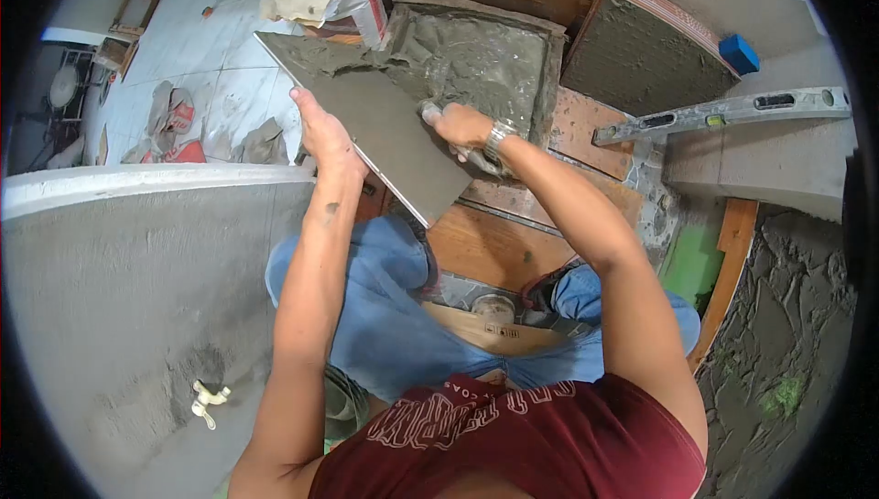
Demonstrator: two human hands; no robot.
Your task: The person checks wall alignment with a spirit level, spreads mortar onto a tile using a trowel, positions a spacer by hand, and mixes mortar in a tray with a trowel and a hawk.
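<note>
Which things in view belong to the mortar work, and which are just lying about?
In the job:
tile in the left hand
tool in the right hand, partly hidden
mortar tray
mortar-covered slab, probably
spirit level, probably, though idle

Lying about, apparently:
crumpled bags
blue block, use unclear

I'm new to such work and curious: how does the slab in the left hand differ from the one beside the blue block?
The held slab is in the left hand; the other slab, beside the blue block, is in neither hand. The held slab's edge is whitish, while the other slab shows a pink, striped border. Much of the held slab's face looks smooth; the other slab's looks grainier. Both look grey-coated.
</note>
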